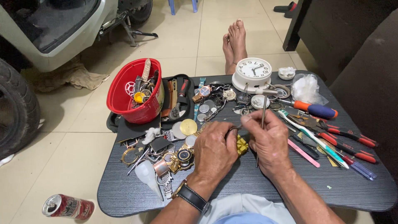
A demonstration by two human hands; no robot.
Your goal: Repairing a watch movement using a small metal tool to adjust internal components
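1. The left hand (213, 149), a black-strapped wristwatch on its wrist, rests knuckles-up on the dark wood-grain tabletop (257, 182); its fingers are curled together, pinching a small part at the fingertips that is too small to make out.
2. The right hand (269, 141) is closed around a thin, straight metal tool (262, 124), held nearly upright between thumb and fingers, its shaft sticking out above and below the fist.
3. The two hands meet at the tabletop's middle, just beside a shiny, gold-coloured faceted metal piece (241, 146) that peeks out between them.
4. To the left of the left hand lies a heap of watch cases, metal link bands and round discs in gold, steel and copper tones (174, 157).
5. A glossy red plastic bucket of odd parts (134, 91) stands at the far left corner.
6. A round white plastic clock (253, 72) sits at the far edge.
7. To the right lie red-handled pliers (348, 139), an orange-and-blue screwdriver (313, 108) and a white-and-green toothbrush (311, 137).
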